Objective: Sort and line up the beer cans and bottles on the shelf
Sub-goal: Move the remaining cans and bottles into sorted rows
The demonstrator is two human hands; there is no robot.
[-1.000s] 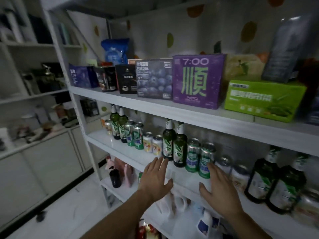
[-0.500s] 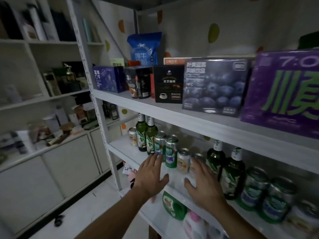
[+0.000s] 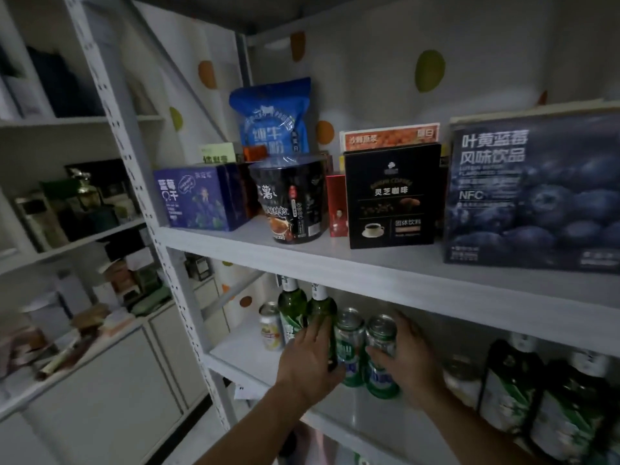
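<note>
On the middle shelf [image 3: 241,359] stand a pale can [image 3: 270,327], two green bottles [image 3: 291,307] [image 3: 322,307], two green cans [image 3: 350,337] [image 3: 380,333], a low can [image 3: 459,375] and two more green bottles [image 3: 510,391] [image 3: 570,414]. My left hand [image 3: 308,360] wraps the body of the second green bottle, thumb beside the first green can. My right hand [image 3: 411,360] cups the second green can from the right, thumb across its front. The lower parts of that bottle and can are hidden by my hands.
The shelf above [image 3: 335,263] hangs low over the bottle tops and carries a blue box [image 3: 198,196], a black tub [image 3: 292,203], a coffee box [image 3: 392,196] and a blueberry box [image 3: 536,193]. A perforated white post [image 3: 161,250] stands left; a cluttered counter [image 3: 67,350] lies beyond.
The view has swung left and closer. Both hands went from hovering at the shelf edge to reaching in: the left closed on a green bottle, the right on a green can.
</note>
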